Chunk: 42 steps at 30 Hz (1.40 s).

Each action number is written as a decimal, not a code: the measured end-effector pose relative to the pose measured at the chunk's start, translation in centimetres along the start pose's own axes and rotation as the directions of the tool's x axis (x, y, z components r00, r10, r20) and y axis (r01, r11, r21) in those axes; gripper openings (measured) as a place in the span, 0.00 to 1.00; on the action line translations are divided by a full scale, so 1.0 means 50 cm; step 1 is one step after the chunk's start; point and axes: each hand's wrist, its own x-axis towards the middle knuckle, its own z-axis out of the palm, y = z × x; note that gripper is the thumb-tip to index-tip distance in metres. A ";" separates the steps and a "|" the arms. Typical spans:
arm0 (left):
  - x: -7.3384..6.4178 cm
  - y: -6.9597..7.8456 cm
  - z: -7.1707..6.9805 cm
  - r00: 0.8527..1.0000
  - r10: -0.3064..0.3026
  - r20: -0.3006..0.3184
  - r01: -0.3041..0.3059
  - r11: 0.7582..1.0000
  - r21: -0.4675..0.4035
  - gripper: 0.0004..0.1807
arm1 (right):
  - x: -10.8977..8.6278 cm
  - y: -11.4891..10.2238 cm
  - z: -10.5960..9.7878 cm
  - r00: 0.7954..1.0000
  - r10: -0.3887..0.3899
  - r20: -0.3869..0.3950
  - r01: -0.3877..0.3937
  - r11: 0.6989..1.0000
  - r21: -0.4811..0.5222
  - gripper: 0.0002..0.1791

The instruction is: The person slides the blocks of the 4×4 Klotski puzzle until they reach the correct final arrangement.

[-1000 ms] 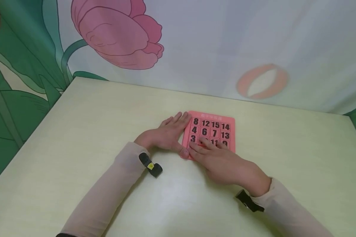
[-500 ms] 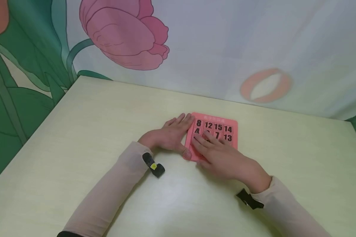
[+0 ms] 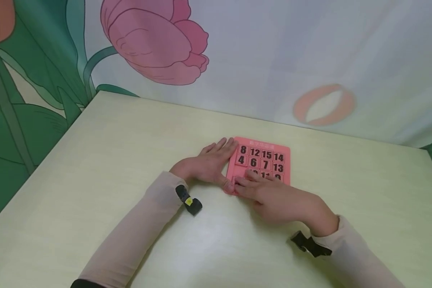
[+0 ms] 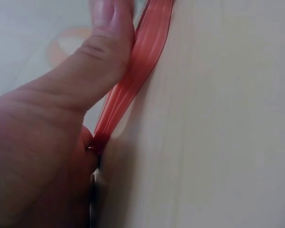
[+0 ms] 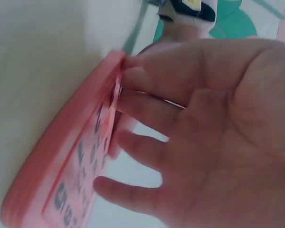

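A pink sliding number puzzle point(image 3: 287, 160) lies flat on the table, with black numbers on its square tiles. Along its left edge rests my left hand point(image 3: 207, 166), fingers stretched toward the upper corner and thumb at the lower left corner; the left wrist view shows the thumb point(image 4: 99, 57) against the puzzle's side. My right hand point(image 3: 284, 202) reaches over the lower part, its extended fingertips on the bottom left tiles. A bare slot point(image 3: 240, 172) shows below the 4 tile point(image 3: 241, 160). The bottom row is hidden under the right hand.
The pale table point(image 3: 129, 132) extends around the puzzle. Behind it hangs a curtain point(image 3: 252, 60) printed with flowers and leaves. A dark strap with a small device sits on the left wrist point(image 3: 189, 201) and another on the right point(image 3: 311, 245).
My right hand moved up over the tiles, then back down toward the bottom left. The 3 tile has left its place under the 4, where a slot now shows. My left hand stays put.
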 end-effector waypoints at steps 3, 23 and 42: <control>0.003 0.002 -0.001 1.000 -0.005 0.003 0.005 1.000 0.004 0.74 | 0.019 0.015 -0.008 0.997 0.047 -0.058 -0.046 0.999 0.021 0.32; -0.008 0.002 0.002 1.000 -0.017 0.009 0.017 1.000 0.001 0.74 | 0.066 0.036 -0.030 0.987 0.146 -0.064 -0.146 0.989 0.007 0.33; 0.000 0.006 0.000 1.000 -0.007 0.006 0.007 1.000 -0.018 0.75 | 0.067 0.044 -0.049 0.955 0.295 -0.019 -0.295 0.955 0.009 0.41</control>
